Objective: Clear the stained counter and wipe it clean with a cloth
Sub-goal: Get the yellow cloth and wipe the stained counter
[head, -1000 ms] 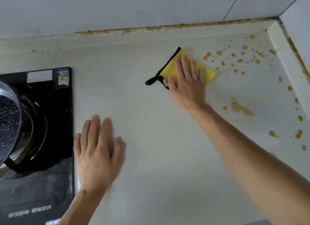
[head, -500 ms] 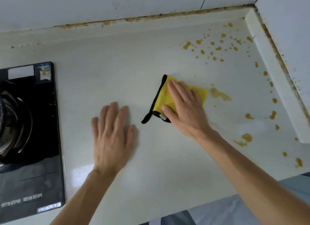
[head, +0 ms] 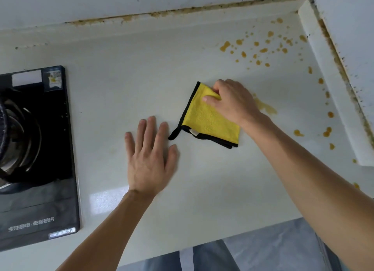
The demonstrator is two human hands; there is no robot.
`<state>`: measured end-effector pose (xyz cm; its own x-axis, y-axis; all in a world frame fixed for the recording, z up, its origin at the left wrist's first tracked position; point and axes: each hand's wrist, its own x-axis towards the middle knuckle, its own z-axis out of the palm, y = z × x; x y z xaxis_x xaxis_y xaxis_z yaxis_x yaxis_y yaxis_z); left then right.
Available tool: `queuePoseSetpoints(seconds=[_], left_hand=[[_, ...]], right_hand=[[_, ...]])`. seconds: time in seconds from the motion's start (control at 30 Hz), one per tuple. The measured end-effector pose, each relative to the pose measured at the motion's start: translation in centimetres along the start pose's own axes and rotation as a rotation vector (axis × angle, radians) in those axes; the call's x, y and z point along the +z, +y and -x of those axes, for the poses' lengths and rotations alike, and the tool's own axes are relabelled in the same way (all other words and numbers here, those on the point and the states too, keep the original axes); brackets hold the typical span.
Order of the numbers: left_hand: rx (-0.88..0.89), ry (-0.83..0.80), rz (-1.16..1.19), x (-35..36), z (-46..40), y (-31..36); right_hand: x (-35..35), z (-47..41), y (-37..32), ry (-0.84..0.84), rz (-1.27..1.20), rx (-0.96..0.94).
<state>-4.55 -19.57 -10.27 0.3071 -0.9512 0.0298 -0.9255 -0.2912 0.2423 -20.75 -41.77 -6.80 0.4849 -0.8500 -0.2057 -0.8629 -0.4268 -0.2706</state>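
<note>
A folded yellow cloth (head: pixel 210 121) with a black edge and a black loop lies on the white counter (head: pixel 121 88). My right hand (head: pixel 232 101) grips the cloth's far corner, thumb and curled fingers pinching the fabric. My left hand (head: pixel 149 159) rests flat on the counter just left of the cloth, fingers spread and straight. Orange-brown stains (head: pixel 261 50) dot the counter's back right corner, and a smeared one (head: pixel 265 107) lies right beside my right hand. More drops (head: pixel 327 131) run along the right side.
A black glass gas hob (head: pixel 38 149) with a burner fills the left side. The white tiled back wall (head: pixel 141 4) and right wall (head: pixel 348 28) have grimy joints. The counter's front edge (head: pixel 202 248) runs below my arms.
My right hand slid the cloth toward me from the back, then went from flat pressing to pinching its far corner. The left hand stayed flat on the counter.
</note>
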Motion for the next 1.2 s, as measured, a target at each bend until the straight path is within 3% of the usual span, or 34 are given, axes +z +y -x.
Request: queuePoseSetpoints(seconds=[0.2,0.37,0.5,0.6,0.67,0.73,0.97,1.2], left_hand=[[-0.006,0.024,0.012,0.1,0.2,-0.1],[-0.015,0.021,0.017,0.7,0.4,-0.2],[0.008,0.047,0.012,1.5,0.4,-0.7],[0.015,0.062,0.006,2.0,0.3,-0.9],[0.016,0.071,0.009,2.1,0.3,-0.9],[0.018,0.069,0.01,2.1,0.3,-0.9],[0.025,0.012,-0.004,1.3,0.4,-0.8],[0.017,-0.026,0.001,0.8,0.4,-0.6]], right_hand=[[-1.5,1.2,0.6,0.089,-0.097,-0.086],[-6.1,2.6,1.1,0.357,-0.198,-0.218],[-7.3,4.5,-0.1,0.558,-0.114,-0.275],[-3.8,7.1,-0.6,0.383,-0.006,-0.272],[-0.6,9.6,-0.3,0.19,0.024,-0.2],[1.5,12.0,0.3,0.104,-0.009,-0.129],[3.2,11.5,-0.4,0.305,-0.204,0.076],[6.9,11.0,-3.0,0.138,0.057,0.128]])
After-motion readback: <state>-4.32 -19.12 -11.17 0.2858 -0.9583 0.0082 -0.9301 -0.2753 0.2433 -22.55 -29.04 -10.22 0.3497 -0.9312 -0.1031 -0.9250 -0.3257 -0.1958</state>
